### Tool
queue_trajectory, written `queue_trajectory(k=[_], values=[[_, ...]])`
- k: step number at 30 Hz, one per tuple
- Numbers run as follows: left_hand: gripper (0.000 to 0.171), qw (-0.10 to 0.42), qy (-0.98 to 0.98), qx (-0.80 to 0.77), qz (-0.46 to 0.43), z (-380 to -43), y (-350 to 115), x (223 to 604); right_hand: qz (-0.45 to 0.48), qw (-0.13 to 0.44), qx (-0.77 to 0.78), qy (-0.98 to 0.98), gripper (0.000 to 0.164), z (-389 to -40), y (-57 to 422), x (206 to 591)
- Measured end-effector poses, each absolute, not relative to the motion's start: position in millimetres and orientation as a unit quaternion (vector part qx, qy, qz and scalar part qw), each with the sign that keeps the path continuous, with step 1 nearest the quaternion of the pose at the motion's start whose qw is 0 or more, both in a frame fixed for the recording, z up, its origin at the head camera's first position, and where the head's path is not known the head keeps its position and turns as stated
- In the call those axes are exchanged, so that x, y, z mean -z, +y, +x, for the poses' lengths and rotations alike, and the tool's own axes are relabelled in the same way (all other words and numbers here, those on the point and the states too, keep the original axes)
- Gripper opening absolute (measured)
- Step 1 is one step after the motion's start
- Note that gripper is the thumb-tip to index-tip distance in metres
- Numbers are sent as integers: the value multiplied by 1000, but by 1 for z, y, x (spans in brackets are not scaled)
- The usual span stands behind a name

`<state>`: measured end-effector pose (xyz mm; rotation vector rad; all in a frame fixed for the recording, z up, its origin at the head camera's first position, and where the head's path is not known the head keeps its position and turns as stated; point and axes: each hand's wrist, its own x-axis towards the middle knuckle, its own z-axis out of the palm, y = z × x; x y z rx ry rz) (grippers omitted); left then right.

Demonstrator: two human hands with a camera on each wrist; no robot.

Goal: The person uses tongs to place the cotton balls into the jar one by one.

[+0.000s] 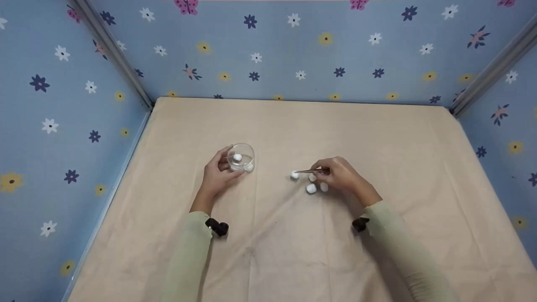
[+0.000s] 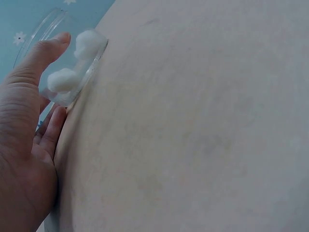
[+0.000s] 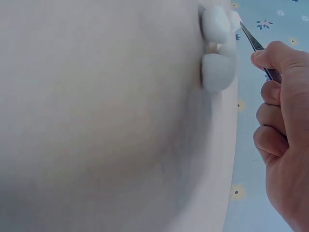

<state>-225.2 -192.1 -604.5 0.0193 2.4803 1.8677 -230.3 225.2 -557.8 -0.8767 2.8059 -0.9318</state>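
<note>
My left hand (image 1: 217,175) holds a clear glass cup (image 1: 253,154) upright at the table, thumb on the near side and fingers around the far side. Inside the cup, two cotton balls (image 2: 63,80) show through the wall in the left wrist view. Pinched between the thumb and fingers of my right hand (image 1: 343,178) is a pair of metal tweezers (image 1: 309,171), pointing left. Their tips meet a white cotton ball (image 1: 294,175). Several more cotton balls (image 1: 311,188) lie close under and beside the right hand, partly hidden by its fingers.
A beige cloth (image 1: 285,239) with creases covers the table. Blue flowered panels (image 1: 277,58) stand behind it and at both sides, joined by metal posts (image 1: 113,50). Each wrist carries a small black camera (image 1: 217,227).
</note>
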Motion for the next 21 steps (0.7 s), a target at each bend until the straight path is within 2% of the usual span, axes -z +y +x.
queue_trajectory(k=[21], values=[[91,9,812,-584,14,-225,-192,606,-290,-6,328,899,14,-243,226,535]])
